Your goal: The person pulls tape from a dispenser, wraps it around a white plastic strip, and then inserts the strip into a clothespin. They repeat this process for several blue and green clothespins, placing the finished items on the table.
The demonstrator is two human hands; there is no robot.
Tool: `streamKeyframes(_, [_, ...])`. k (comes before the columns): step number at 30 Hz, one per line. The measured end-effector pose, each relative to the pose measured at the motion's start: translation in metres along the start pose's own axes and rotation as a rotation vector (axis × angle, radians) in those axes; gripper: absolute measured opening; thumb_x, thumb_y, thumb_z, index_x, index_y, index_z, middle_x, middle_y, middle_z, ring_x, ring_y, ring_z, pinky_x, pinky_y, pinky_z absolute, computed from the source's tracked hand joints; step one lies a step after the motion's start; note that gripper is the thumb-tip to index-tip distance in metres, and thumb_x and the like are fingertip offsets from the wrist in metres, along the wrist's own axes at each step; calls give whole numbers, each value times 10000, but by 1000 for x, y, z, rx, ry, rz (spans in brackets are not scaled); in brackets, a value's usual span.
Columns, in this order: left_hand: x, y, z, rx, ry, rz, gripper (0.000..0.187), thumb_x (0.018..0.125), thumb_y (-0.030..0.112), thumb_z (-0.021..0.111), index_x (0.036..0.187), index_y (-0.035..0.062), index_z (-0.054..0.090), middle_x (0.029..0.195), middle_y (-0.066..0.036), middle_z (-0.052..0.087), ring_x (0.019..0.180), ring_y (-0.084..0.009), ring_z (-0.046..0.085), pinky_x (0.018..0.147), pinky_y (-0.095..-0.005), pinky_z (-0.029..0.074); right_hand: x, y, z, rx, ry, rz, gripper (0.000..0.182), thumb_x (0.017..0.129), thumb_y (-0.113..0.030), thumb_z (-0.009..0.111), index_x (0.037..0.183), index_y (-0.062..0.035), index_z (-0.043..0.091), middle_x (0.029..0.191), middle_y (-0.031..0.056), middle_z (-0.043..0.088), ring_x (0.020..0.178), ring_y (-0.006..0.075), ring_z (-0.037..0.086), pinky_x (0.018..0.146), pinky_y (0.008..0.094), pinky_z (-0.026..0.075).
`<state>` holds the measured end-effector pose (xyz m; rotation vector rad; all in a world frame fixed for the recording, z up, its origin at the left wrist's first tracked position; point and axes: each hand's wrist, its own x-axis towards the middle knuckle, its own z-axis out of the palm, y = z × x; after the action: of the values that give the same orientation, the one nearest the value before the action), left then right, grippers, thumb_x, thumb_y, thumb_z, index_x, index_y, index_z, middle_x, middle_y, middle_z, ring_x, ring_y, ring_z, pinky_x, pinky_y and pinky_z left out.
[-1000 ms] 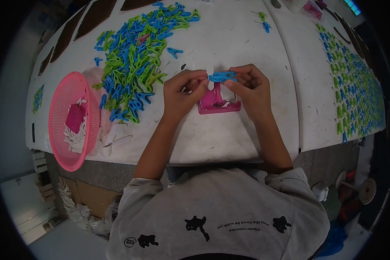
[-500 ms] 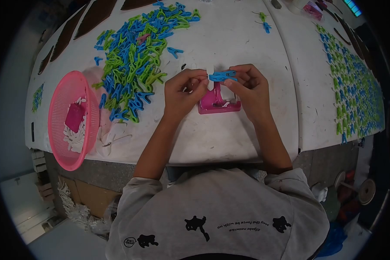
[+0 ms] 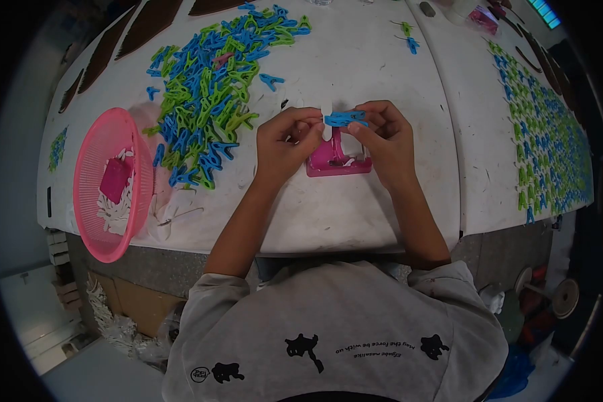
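Observation:
Between my two hands is a blue clip (image 3: 346, 118), lying level above a pink tray (image 3: 321, 167). My right hand (image 3: 390, 137) pinches its right end between thumb and fingers. A small white upright piece (image 3: 327, 114) stands at the clip's left end. The thumb and fingertips of my left hand (image 3: 285, 141) are pressed together beside that white piece, seemingly gripping it. Whether the white piece is fixed to the clip cannot be made out. Small white bits lie in the tray.
A heap of blue and green clips (image 3: 208, 94) lies left of my hands. Further left stands a pink basket (image 3: 137, 194) holding white pieces and a pink block. Rows of clips (image 3: 543, 134) cover the right side. Two clips (image 3: 409, 38) lie at the back.

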<state>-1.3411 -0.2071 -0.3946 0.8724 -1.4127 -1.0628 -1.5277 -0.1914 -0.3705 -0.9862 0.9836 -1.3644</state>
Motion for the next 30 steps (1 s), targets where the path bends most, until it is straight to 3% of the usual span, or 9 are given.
streamKeyframes(1, [0, -2, 1, -1, 2, 1, 194, 856, -52, 672, 1049, -46, 661, 880, -62, 669, 777, -88, 628, 688, -215, 511, 1, 3, -4, -55, -20, -32, 293, 810, -27, 753, 1058, 3, 601, 919, 50, 660, 798, 61, 589, 703, 199, 485])
streamKeyframes(3, [2, -7, 3, -5, 20, 37, 212, 801, -24, 695, 1010, 16, 698, 806, -7, 665, 645, -16, 537, 561, -165, 413, 3, 5, -6, -116, -44, -62, 300, 809, -43, 754, 1060, 3, 597, 901, 35, 652, 770, 57, 567, 676, 203, 467])
streamKeyframes(6, [4, -9, -2, 106, -27, 74, 198, 794, -17, 702, 986, 27, 708, 789, 2, 656, 606, -14, 486, 534, -180, 385, 4, 3, -6, -283, -55, -189, 302, 802, -77, 753, 1060, 0, 616, 854, 15, 631, 728, 70, 532, 640, 229, 441])
streamKeyframes(9, [5, -10, -1, 143, -33, 157, 178, 791, -14, 703, 962, 32, 715, 767, 15, 644, 588, -19, 448, 519, -194, 363, 6, -8, -9, -671, -161, -337, 276, 811, -114, 752, 1050, -12, 659, 825, 39, 637, 700, 104, 548, 634, 256, 455])
streamKeyframes(11, [7, -6, -4, 152, -26, 174, 177, 786, -13, 707, 955, 35, 717, 758, 10, 640, 586, -27, 453, 523, -199, 368, 7, -17, -7, -856, -249, -348, 226, 835, -102, 718, 1041, -16, 682, 836, 40, 635, 705, 104, 532, 646, 254, 442])
streamKeyframes(17, [8, -13, -6, 244, -15, 293, 205, 761, 39, 748, 961, 79, 730, 750, -34, 649, 577, -112, 529, 547, -245, 436, 14, -25, -7, -967, -349, -341, 197, 838, -67, 702, 1024, -3, 680, 820, 40, 626, 686, 110, 520, 634, 250, 438])
streamKeyframes(22, [6, -16, -4, 343, -68, 308, 146, 825, 194, 726, 954, 128, 737, 804, -27, 681, 687, -172, 642, 633, -300, 516, 21, -29, -11, -1040, -418, -365, 157, 814, -59, 705, 949, -1, 651, 801, 58, 613, 665, 134, 539, 615, 259, 444])
streamKeyframes(26, [9, -25, -9, 413, 8, 365, 131, 842, 227, 711, 936, 139, 736, 818, -14, 678, 703, -174, 638, 652, -309, 518, 25, -27, -14, -1140, -367, -502, 176, 759, -66, 719, 906, -15, 636, 804, 81, 609, 656, 166, 570, 605, 271, 461])
streamKeyframes(30, [14, -28, -15, 444, 35, 294, 109, 848, 160, 717, 934, 94, 728, 792, -39, 656, 690, -170, 596, 624, -299, 492, 29, -21, -18, -1180, -391, -602, 202, 734, -64, 730, 907, -13, 639, 803, 85, 609, 669, 186, 581, 611, 282, 473])
